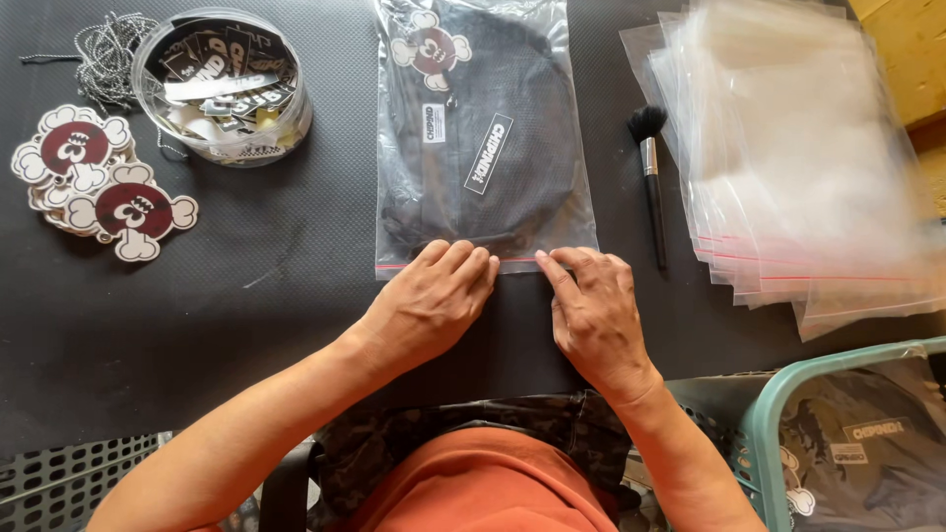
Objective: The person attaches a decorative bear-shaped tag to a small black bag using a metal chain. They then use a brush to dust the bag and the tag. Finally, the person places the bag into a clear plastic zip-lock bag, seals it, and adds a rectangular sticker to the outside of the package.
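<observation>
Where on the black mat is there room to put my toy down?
Bare black mat lies between the round die-cut tags and the left hand. It is crowded around the clear zip bag holding a dark garment, the black brush and the stack of clear bags.

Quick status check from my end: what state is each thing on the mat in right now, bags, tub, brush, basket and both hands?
Zip bag: flat, holds a dark garment, both hands at its zip edge.
Left hand: fingers pressed flat on the zip edge.
Right hand: fingertips pressed on the zip edge.
Empty bags: stacked, fanned out.
Round tub: open, holds stickers.
Brush: lying flat, untouched.
Basket: holds bagged garments.
</observation>
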